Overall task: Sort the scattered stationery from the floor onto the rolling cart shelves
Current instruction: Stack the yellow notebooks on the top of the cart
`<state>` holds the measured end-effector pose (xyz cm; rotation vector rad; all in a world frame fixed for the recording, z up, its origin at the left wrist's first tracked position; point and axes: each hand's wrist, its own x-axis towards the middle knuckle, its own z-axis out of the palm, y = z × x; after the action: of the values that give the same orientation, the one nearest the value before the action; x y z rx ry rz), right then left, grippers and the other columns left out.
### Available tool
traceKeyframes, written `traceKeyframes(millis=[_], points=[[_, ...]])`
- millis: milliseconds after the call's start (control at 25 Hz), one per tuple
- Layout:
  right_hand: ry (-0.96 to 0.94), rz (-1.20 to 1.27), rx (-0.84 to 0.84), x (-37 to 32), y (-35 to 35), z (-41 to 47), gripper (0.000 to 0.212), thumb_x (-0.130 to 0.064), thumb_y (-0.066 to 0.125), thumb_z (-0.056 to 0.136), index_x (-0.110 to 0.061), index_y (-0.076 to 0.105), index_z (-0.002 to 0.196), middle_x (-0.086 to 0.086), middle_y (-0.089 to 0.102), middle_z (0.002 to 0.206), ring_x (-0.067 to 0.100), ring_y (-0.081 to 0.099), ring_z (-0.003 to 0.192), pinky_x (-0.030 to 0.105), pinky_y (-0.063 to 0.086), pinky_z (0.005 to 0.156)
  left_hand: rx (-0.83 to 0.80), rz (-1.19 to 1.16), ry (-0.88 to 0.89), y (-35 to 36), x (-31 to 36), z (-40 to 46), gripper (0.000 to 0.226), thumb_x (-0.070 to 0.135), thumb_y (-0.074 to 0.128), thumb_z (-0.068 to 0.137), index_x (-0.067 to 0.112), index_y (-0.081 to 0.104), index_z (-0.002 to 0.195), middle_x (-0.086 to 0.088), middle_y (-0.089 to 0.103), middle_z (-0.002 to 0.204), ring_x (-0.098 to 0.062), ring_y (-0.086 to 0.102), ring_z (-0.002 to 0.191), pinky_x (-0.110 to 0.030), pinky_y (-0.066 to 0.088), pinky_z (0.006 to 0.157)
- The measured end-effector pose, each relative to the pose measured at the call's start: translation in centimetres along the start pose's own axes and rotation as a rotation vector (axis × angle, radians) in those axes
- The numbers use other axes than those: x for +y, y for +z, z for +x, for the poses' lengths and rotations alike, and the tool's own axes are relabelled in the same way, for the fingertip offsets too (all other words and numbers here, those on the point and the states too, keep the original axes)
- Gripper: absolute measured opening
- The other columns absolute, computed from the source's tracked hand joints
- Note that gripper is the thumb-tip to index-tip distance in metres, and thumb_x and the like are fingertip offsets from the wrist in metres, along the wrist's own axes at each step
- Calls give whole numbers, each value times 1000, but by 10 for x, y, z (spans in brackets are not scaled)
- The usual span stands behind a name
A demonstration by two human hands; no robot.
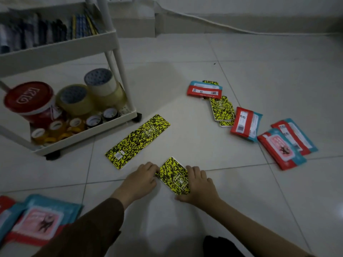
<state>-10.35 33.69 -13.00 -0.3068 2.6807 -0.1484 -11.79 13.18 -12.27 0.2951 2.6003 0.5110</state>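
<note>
while both hands bracket a yellow speckled notebook (174,176) on the near floor, left hand (142,178) and right hand (197,184) pressing its edges, pickup seems underway; next, lift it leftward to the rolling cart (118,115).

Glossy pale square-tiled floor (259,71) with dark grout lines, dimly lit. Beyond it, plain off-white wall (259,8); white cable (204,21) runs along the wall's base.
</note>
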Motion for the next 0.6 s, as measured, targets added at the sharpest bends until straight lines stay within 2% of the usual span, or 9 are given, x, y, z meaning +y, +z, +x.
traceKeyframes(millis=[120, 280, 360, 400, 440, 520, 600], points=[[17, -32, 55, -2, 12, 1, 106, -61, 59, 68, -10, 9, 146, 4, 29, 137, 22, 35, 121, 33, 36, 92, -12, 19, 12, 6, -1, -4, 43, 14, 41, 90, 18, 37, 132, 2, 35, 136, -17, 34, 124, -35, 41, 94], [1, 32, 48, -3, 2, 13, 98, -52, 63, 65, -13, 18, 142, 6, 33, 128, 26, 36, 116, 34, 36, 93, -17, 66, 22, 7, -5, -9, 55, 15, 43, 89, 16, 27, 141, 0, 26, 147, -17, 27, 133, -33, 35, 103], [17, 162, 3, -7, -6, 18, 95, -48, 67, 65, -15, 21, 141, 7, 34, 127, 28, 36, 118, 35, 36, 97, 58, 143, 61, 8, -5, -14, 62, 16, 45, 87, 16, 23, 144, 2, 18, 153, -14, 18, 141, -30, 27, 111], [31, 258, -27, -11, -12, 20, 93, -47, 68, 65, -15, 23, 140, 8, 35, 127, 29, 35, 121, 35, 35, 99, 145, 191, 114, 6, -4, -18, 61, 16, 47, 84, 15, 29, 143, 0, 22, 153, -15, 20, 141, -29, 28, 112], [42, 362, -62, -15, -18, 22, 93, -47, 69, 63, -16, 25, 139, 9, 35, 128, 30, 35, 123, 34, 33, 102, 249, 228, 184, 3, -2, -21, 58, 16, 50, 80, 15, 42, 137, -2, 35, 148, -19, 31, 138, -31, 34, 109], [51, 541, -138, -25, -31, 28, 96, -52, 64, 57, -17, 29, 139, 11, 36, 130, 29, 34, 128, 34, 32, 107, 422, 303, 287, -3, 3, -23, 46, 25, 55, 72, 19, 64, 116, 0, 60, 127, -20, 55, 120, -33, 47, 96], [37, 683, -199, -33, -43, 34, 107, -63, 56, 43, -20, 33, 137, 9, 41, 130, 24, 40, 126, 37, 37, 106, 507, 336, 307, -10, 4, -23, 36, 32, 58, 71, 23, 68, 105, 6, 66, 114, -16, 61, 111, -30, 44, 96]])
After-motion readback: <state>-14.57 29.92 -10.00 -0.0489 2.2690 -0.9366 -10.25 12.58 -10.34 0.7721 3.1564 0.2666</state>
